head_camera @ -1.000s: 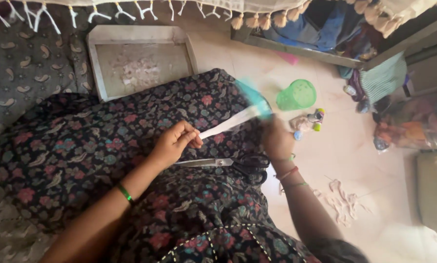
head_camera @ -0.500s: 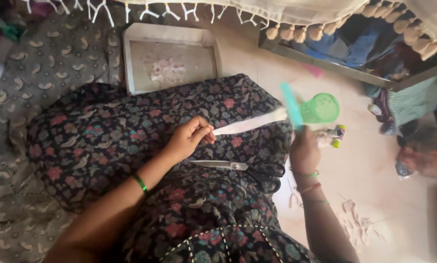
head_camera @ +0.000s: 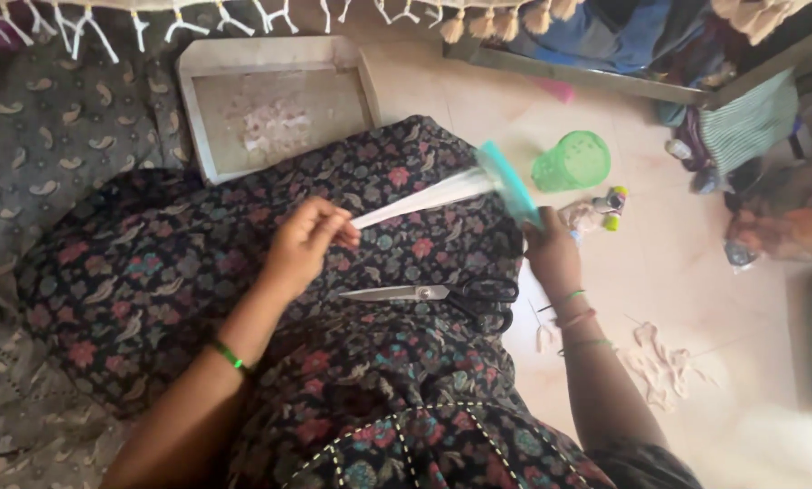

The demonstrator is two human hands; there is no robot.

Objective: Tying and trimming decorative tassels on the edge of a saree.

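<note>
the person is sitting on the floor, and the dark floral fabric point(head_camera: 198, 263) of the dress is spreading wide over the lap and to the left. the left edge of this fabric is lying on a grey patterned mat point(head_camera: 53, 145), and its upper edge is touching the shallow white rectangular tray point(head_camera: 198, 109). on the right side, the pale tiled floor point(head_camera: 741, 344) is giving the most open room, but small white scraps point(head_camera: 659, 362) are lying there near the right forearm. above, a cloth edge with white tassels point(head_camera: 243, 18) is closing the top of the view.

the surface under the hands is the soft lap fabric, not a table. black-handled metal scissors point(head_camera: 433, 294) are lying on it just below the hands, blades pointing left. a green perforated plastic cup point(head_camera: 571, 163) is standing on the floor near the right hand, with some small coloured objects point(head_camera: 605, 208) beside it.

the long white paper strip point(head_camera: 424, 199) is being held in the air over the lap, between the two hands. its long axis is running from lower left to upper right, rising a little to the right, where a teal flat piece point(head_camera: 510, 181) is crossing its end; this part is blurred. the left hand point(head_camera: 302, 249) is pinching the left end with fingers closed on it. the right hand point(head_camera: 551, 254) is gripping the teal end, fingers closed around it.
</note>
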